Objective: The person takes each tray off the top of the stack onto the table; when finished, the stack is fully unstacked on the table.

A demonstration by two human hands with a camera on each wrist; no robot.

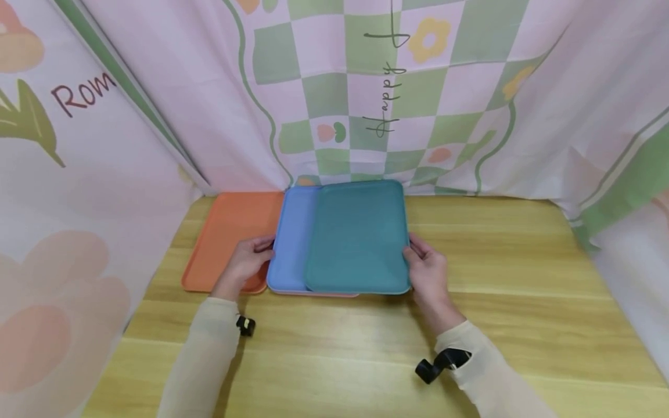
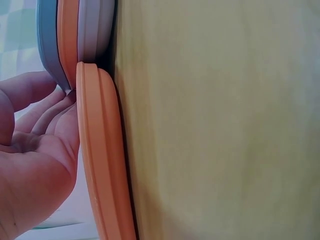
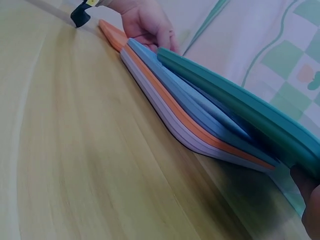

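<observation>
A teal tray [image 1: 360, 238] lies over a blue tray [image 1: 292, 238], shifted to the right so that a strip of blue shows. My right hand [image 1: 428, 270] grips the teal tray's right edge, thumb on top. In the right wrist view a wedge-shaped gap separates the teal tray [image 3: 235, 105] from the blue one [image 3: 200, 110]. Beneath the blue tray are an orange tray [image 3: 175, 107] and a pale lilac tray [image 3: 165, 122]. My left hand [image 1: 245, 264] holds the blue tray's left edge; its fingertips are partly hidden. Under that hand lies a separate orange tray [image 1: 235, 226].
The trays rest on a wood-grain table [image 1: 324, 354]. A patterned curtain [image 1: 324, 93] hangs along the table's back edge, and printed cloth [image 1: 63, 232] covers the left side. Each wrist carries a small black camera mount [image 1: 441, 363].
</observation>
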